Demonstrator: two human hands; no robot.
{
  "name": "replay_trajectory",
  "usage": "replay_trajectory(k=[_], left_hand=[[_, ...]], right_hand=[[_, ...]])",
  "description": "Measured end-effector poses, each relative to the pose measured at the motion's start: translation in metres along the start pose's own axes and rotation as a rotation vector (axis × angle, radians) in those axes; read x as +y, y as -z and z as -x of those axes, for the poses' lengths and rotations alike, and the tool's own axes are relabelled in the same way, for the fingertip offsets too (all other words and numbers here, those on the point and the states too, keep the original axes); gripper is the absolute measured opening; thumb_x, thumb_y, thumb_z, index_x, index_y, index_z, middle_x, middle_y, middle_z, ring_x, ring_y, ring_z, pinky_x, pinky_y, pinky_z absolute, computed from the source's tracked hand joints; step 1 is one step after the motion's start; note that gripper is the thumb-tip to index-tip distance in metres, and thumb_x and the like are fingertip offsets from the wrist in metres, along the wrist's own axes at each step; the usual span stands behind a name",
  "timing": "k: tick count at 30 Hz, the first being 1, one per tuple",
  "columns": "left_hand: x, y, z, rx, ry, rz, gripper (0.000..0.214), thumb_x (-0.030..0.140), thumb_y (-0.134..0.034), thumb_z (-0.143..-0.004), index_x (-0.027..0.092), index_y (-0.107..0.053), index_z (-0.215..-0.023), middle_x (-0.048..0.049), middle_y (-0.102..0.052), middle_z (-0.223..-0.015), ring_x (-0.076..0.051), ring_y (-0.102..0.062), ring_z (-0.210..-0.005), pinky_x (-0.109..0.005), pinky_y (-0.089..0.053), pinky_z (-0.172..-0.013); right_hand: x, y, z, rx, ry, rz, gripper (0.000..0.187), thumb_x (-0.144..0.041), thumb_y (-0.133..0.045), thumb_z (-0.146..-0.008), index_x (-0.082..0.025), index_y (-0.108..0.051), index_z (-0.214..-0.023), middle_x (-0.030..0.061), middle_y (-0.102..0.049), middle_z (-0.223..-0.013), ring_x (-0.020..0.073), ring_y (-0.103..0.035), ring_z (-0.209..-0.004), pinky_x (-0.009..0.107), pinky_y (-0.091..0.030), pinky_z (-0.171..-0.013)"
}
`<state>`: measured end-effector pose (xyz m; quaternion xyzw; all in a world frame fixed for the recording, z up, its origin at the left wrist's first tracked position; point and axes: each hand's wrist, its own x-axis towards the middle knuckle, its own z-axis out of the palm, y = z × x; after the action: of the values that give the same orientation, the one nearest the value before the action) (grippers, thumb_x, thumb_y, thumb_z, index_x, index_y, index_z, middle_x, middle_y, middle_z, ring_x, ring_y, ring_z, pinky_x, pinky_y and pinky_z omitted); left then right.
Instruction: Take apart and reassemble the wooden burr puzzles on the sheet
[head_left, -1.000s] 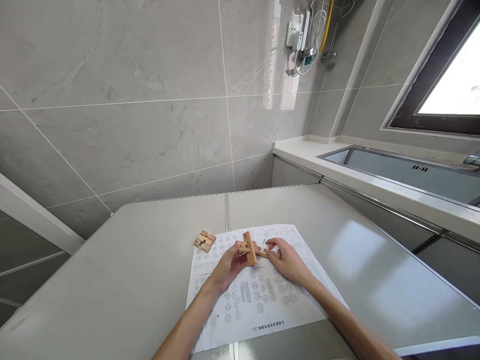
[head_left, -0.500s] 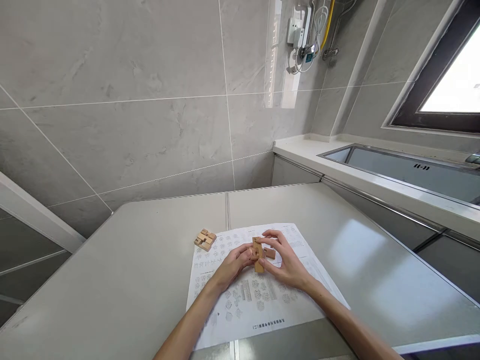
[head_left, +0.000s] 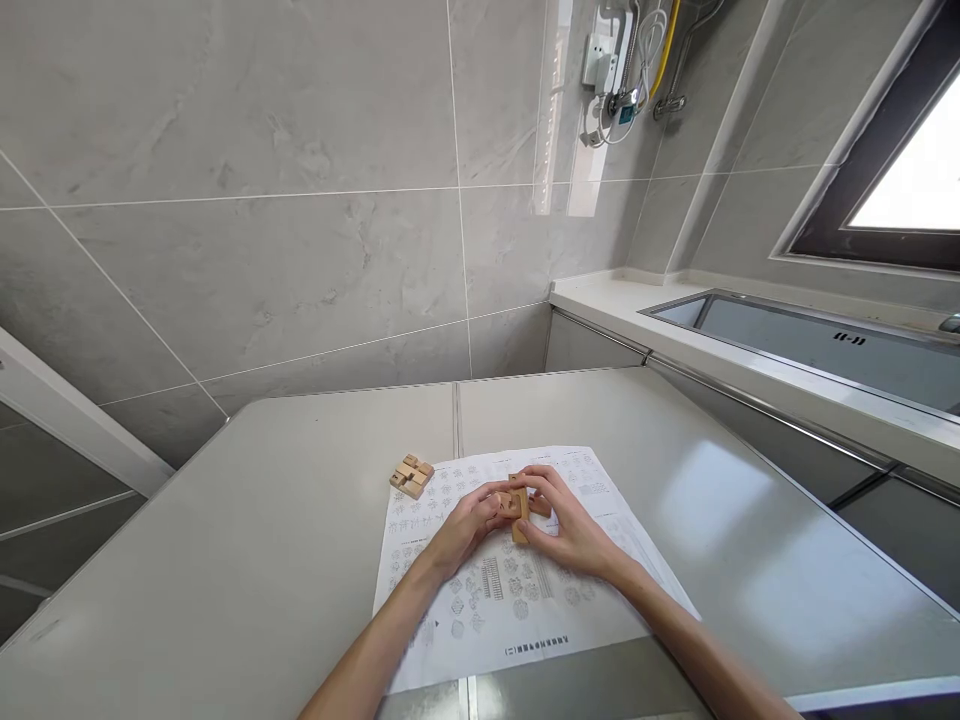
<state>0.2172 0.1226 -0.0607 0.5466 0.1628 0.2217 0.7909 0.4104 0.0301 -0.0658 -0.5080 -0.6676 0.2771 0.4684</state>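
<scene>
My left hand (head_left: 474, 522) and my right hand (head_left: 564, 522) meet over a printed sheet. Between my right thumb and fingers stands a notched wooden puzzle block (head_left: 520, 532), gripped near its two ends. My left fingers close on another wooden puzzle block (head_left: 508, 504) that lies crosswise against the first. Part of a further wooden block (head_left: 539, 506) shows behind, partly covered by my right hand; whether it is joined to the others I cannot tell. The paper sheet (head_left: 525, 610) carries small line drawings of assembled shapes and lies beneath both hands.
A flat cluster of several wooden blocks (head_left: 412, 476) rests at the sheet's far left corner on the pale table (head_left: 300, 560). To the right are a counter with a sink (head_left: 795, 330) and a window. A tiled wall with a socket (head_left: 598, 62) and pipes rises behind.
My right fingers have come slightly closer over the upper end of the upright block, covering more of it. My left fingers have shifted a little toward it. The view has moved slightly.
</scene>
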Motion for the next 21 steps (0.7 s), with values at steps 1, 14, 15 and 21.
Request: replay_trajectory(k=[1, 14, 15, 21], left_hand=[[0.0, 0.0, 0.0, 0.007, -0.002, 0.0, 0.057, 0.053, -0.063, -0.097, 0.015, -0.061, -0.139, -0.0193, -0.07, -0.132, -0.034, -0.066, -0.125, -0.047, -0.044, -0.11], [-0.001, 0.001, -0.001, 0.034, -0.005, 0.017, 0.055, 0.05, -0.066, -0.095, 0.015, -0.064, -0.137, -0.0173, -0.071, -0.13, -0.033, -0.065, -0.125, -0.047, -0.042, -0.114], [0.0, 0.001, 0.0, 0.033, -0.004, 0.015, 0.055, 0.05, -0.066, -0.095, 0.015, -0.063, -0.137, -0.0175, -0.071, -0.13, -0.033, -0.066, -0.124, -0.047, -0.043, -0.113], [0.001, -0.001, 0.0, 0.047, 0.003, 0.013, 0.054, 0.048, -0.068, -0.093, 0.015, -0.064, -0.136, -0.0177, -0.071, -0.131, -0.033, -0.066, -0.125, -0.048, -0.043, -0.113]], right_hand=[[0.0, 0.0, 0.0, 0.0, -0.005, -0.002, 0.045, -0.022, -0.06, -0.092, -0.035, -0.058, -0.135, 0.0086, -0.047, -0.139, 0.0279, -0.051, -0.134, 0.05, -0.053, -0.112], [0.01, -0.001, 0.0, 0.052, -0.042, 0.09, 0.048, -0.02, -0.064, -0.088, -0.035, -0.061, -0.134, 0.0078, -0.05, -0.141, 0.0275, -0.057, -0.13, 0.046, -0.055, -0.108], [0.01, -0.001, 0.0, 0.057, -0.039, 0.106, 0.048, -0.02, -0.064, -0.088, -0.035, -0.062, -0.134, 0.0075, -0.051, -0.141, 0.0275, -0.057, -0.129, 0.045, -0.055, -0.107], [0.009, 0.001, 0.0, 0.077, -0.031, 0.17, 0.05, -0.02, -0.066, -0.085, -0.037, -0.064, -0.132, 0.0068, -0.053, -0.139, 0.0277, -0.062, -0.122, 0.044, -0.056, -0.103]])
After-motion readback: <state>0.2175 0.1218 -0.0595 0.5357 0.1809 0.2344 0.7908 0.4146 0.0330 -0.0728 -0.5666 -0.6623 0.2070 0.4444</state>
